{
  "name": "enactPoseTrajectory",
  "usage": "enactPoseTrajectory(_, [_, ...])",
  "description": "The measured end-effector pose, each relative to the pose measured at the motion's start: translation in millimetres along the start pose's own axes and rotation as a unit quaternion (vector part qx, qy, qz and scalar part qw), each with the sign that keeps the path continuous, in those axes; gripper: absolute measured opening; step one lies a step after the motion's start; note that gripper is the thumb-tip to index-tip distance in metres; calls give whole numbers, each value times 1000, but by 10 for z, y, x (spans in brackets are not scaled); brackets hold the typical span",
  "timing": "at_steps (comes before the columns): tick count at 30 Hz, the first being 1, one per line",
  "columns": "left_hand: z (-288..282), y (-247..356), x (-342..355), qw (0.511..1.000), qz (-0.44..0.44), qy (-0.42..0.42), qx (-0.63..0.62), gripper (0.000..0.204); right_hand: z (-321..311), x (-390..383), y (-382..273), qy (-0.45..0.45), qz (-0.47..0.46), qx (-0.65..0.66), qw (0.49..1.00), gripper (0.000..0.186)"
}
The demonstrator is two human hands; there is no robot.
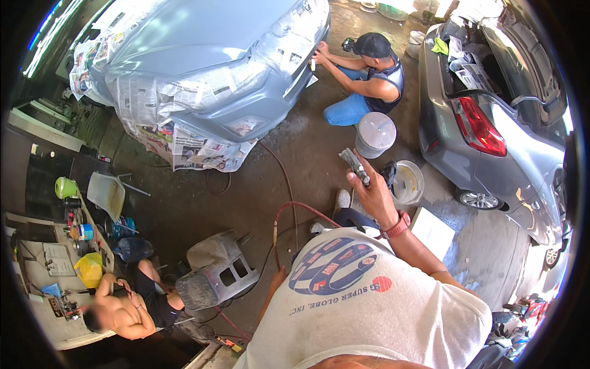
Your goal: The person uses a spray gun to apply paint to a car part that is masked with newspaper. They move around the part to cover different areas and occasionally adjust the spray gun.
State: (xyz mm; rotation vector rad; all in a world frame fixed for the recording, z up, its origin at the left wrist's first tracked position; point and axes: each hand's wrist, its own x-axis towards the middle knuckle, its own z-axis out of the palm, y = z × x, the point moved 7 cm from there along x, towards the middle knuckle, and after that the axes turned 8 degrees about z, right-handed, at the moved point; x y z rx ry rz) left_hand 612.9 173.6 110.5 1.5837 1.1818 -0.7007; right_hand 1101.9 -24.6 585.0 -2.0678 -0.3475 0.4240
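My right hand is raised in front of me, fingers closed around a slim grey metal tool; its exact kind is unclear. A red band circles that wrist. Low at my other side, my left hand looks closed on a red hose, though my shirt hides part of it. From there the hose arcs up and across toward my body. Ahead stands a grey car body, its front and edges covered with newspaper and clear film.
A person in a black cap crouches at the car's side. Nearby are a lidded white bucket, an open bucket and a silver car with its trunk up. Left are a grey plastic chair, a seated person and a cluttered bench.
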Motion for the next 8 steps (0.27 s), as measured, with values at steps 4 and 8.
enactPoseTrajectory(4, [15, 19, 19, 999, 7, -33, -14, 88, -2, 7, 18, 6, -4, -8, 1000, 63])
enactPoseTrajectory(8, [-6, -23, -54, 1000, 2, -2, -23, 85, 19, -14, 57, 6, 2, -4, 1000, 64])
